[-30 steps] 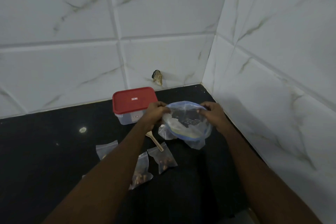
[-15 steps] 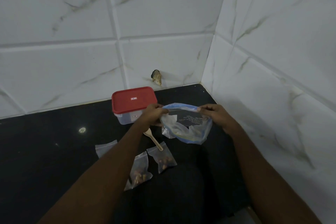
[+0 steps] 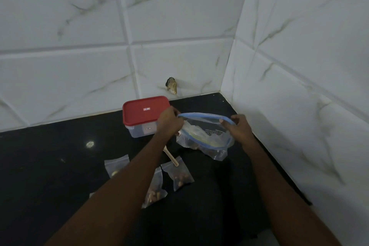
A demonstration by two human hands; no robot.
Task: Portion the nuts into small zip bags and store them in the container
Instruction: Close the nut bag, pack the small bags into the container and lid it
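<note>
A large clear zip bag (image 3: pixel 205 136) with a blue zip rim hangs above the black counter, its mouth stretched wide. My left hand (image 3: pixel 169 122) pinches the rim's left end and my right hand (image 3: pixel 237 128) pinches its right end. A few nuts show at the bag's bottom. Behind my left hand stands a clear container with a red lid (image 3: pixel 144 111), closed. Three small zip bags with nuts lie nearer me: one (image 3: pixel 178 174) in the middle, one (image 3: pixel 154 190) beside my left forearm, one (image 3: pixel 115 166) to the left. A small wooden spoon (image 3: pixel 171 157) lies between them.
The black counter (image 3: pixel 50 166) ends at white marble-tiled walls behind and on the right, forming a corner. A small dark and yellowish object (image 3: pixel 171 86) sticks to the back wall just above the counter. A bright light spot (image 3: pixel 90 144) reflects on the counter's left part.
My hands have pulled apart, stretching the big bag's blue rim wider and flatter. The bag's body now hangs lower below the rim.
</note>
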